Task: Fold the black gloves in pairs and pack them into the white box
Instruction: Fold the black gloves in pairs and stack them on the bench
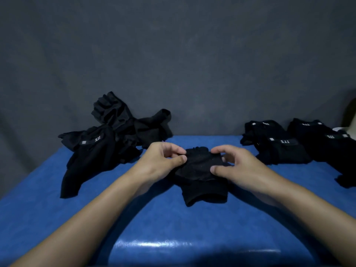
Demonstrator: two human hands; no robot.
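Observation:
A black glove (pixel 202 176) lies in the middle of the blue table (pixel 154 218), fingers pointing away, cuff toward me. My left hand (pixel 163 160) pinches its left edge between thumb and fingers. My right hand (pixel 231 162) pinches its right edge the same way. A loose heap of black gloves (pixel 107 139) sits at the back left. Folded black gloves (pixel 285 145) with white "5.11" labels lie at the back right. A sliver of something white (pixel 340 129), perhaps the box, shows at the far right edge.
A dark grey wall (pixel 173 54) rises right behind the table. The table's glossy front edge (pixel 163 245) is close to me. Bare blue surface lies between the heap and the folded gloves.

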